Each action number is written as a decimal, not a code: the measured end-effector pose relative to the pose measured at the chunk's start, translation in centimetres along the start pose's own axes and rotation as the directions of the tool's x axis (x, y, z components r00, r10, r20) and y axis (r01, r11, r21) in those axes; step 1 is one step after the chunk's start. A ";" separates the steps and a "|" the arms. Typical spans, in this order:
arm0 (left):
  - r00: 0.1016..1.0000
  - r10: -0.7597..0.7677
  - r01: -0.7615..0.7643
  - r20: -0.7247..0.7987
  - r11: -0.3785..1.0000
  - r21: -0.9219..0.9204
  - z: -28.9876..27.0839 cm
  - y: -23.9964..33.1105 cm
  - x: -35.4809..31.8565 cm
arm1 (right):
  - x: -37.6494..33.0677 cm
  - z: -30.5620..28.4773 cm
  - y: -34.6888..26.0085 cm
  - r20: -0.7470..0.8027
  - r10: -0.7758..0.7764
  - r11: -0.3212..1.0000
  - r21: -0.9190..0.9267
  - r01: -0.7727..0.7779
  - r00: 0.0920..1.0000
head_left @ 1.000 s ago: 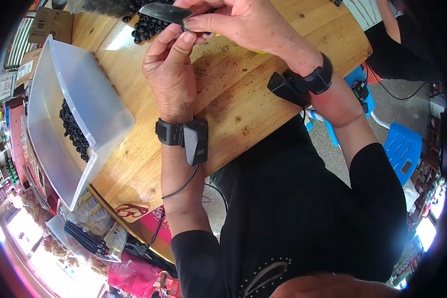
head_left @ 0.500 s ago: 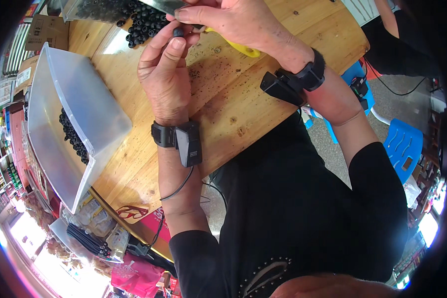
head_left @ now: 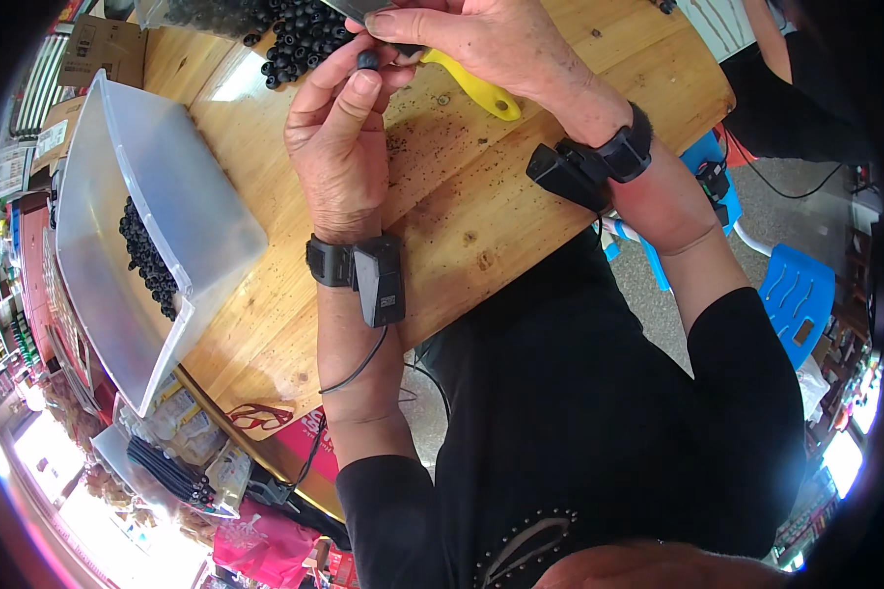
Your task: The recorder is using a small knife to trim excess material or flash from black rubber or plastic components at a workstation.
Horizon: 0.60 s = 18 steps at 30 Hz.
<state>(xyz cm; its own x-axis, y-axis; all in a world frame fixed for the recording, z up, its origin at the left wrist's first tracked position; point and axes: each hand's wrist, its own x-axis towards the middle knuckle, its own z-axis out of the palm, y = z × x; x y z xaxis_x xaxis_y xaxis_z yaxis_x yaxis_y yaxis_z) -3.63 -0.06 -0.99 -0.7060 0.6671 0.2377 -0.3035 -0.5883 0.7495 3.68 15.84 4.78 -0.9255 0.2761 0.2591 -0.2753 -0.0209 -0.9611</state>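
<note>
Pinched between the thumb and fingers of my left hand (head_left: 339,147) is a small round black piece (head_left: 367,60), like a rubber cap. My right hand (head_left: 501,54) is closed around a knife with a grey blade (head_left: 361,8) and a curved yellow handle (head_left: 476,86), which sticks out below the palm. Its blade lies just above the black piece; whether they touch I cannot tell. A pile of similar black pieces (head_left: 304,44) with holes in them lies on the table beyond my left hand. Dark crumbs (head_left: 427,147) are scattered on the wood below my hands.
A translucent plastic bin (head_left: 206,187) with black pieces inside (head_left: 147,260) stands tilted at the left of the wooden table (head_left: 452,236). Another clear container (head_left: 196,15) is at the far edge. Red glasses (head_left: 260,417) lie near the left corner. A blue stool (head_left: 796,294) stands at the right.
Both hands have shifted slightly right and nearer, still holding the black piece and the knife. More of the yellow handle shows. The whole view has moved a little.
</note>
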 end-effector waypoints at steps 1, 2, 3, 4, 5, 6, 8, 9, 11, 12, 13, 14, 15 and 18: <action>1.000 -0.005 0.005 -0.014 1.000 0.005 0.1 0.1 -0.1 | 0.1 0.0 0.1 0.000 -0.007 1.000 -0.017 0.007 1.000; 1.000 -0.012 0.012 -0.026 1.000 0.010 0.2 0.1 0.0 | 0.1 0.0 0.3 -0.004 -0.019 1.000 -0.020 0.018 1.000; 0.999 0.004 -0.001 -0.045 0.999 0.046 0.3 0.1 0.0 | 0.1 -0.1 0.5 -0.008 -0.030 0.999 -0.023 0.030 1.000; 0.998 0.020 -0.015 -0.065 0.997 0.082 0.4 0.1 0.0 | 0.2 -0.1 0.7 -0.011 -0.042 0.999 -0.027 0.042 0.999; 0.996 0.036 -0.027 -0.082 0.993 0.117 0.6 0.1 0.0 | 0.2 -0.1 0.7 -0.016 -0.033 0.999 -0.043 0.033 0.999; 0.989 0.088 -0.060 -0.117 0.974 0.221 0.9 0.1 -0.1 | 0.3 0.0 0.6 -0.020 -0.025 0.998 -0.058 0.023 1.000; 0.966 0.199 -0.114 -0.165 0.901 0.419 1.7 0.5 -0.4 | 0.4 -0.1 0.4 -0.023 0.009 0.998 -0.059 -0.011 1.000; 0.947 0.268 -0.146 -0.176 0.849 0.508 2.2 0.9 -0.6 | 0.4 -0.2 0.2 -0.021 0.034 0.998 -0.044 -0.035 0.999; 0.896 0.409 -0.195 -0.175 0.715 0.672 3.1 2.2 -1.1 | 0.5 -0.2 0.1 -0.012 0.082 0.997 -0.015 -0.082 0.997; 0.883 0.452 -0.249 -0.123 0.675 0.694 3.3 2.8 -1.2 | 0.9 0.0 1.3 -0.050 0.056 0.998 -0.022 -0.057 0.997; 0.848 0.521 -0.301 -0.099 0.627 0.718 3.9 3.3 -1.3 | 0.8 0.0 2.0 -0.084 -0.031 0.951 -0.310 0.003 0.996; 0.824 0.563 -0.325 -0.057 0.553 0.767 3.9 4.2 -1.8 | 0.8 0.4 1.8 -0.078 0.045 0.967 -0.248 -0.063 0.996; 0.803 0.596 -0.346 -0.011 0.481 0.805 3.8 5.1 -2.3 | 0.5 0.6 1.6 -0.076 0.123 0.973 -0.189 -0.135 0.989; 0.690 0.699 -0.295 0.187 0.036 0.955 5.7 8.6 -2.8 | 0.1 0.6 1.7 -0.046 0.106 0.971 -0.212 -0.113 0.993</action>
<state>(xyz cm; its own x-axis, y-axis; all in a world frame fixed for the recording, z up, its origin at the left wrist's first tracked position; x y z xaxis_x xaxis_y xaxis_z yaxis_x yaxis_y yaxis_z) -0.61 -4.39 8.33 -0.5798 0.1351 0.8035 0.8084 0.2181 0.5467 2.94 15.30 3.21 -0.9366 0.3159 0.1516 -0.1078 0.1520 -0.9825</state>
